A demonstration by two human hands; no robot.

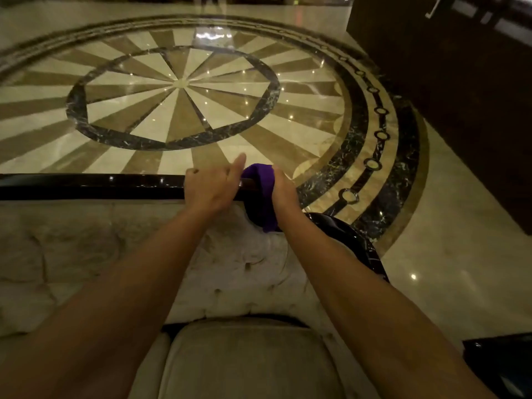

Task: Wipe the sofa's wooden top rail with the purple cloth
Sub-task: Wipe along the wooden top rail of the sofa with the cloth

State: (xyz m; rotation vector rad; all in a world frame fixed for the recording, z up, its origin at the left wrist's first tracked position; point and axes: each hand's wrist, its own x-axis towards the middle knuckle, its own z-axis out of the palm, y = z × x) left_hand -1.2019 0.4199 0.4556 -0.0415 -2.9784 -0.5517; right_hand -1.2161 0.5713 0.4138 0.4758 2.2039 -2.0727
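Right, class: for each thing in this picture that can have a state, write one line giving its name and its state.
purple cloth: draped over the rail, one end hanging down in front
top rail: dark, glossy, cloth on its right part
right hand: closed on the cloth, pressing it to the rail
left hand: resting on the rail beside the cloth, index finger extended
sofa back: pale, tufted, bare
seat cushion: pale, bare

Top rail bare leftward; both hands and purple cloth crowd its right end.
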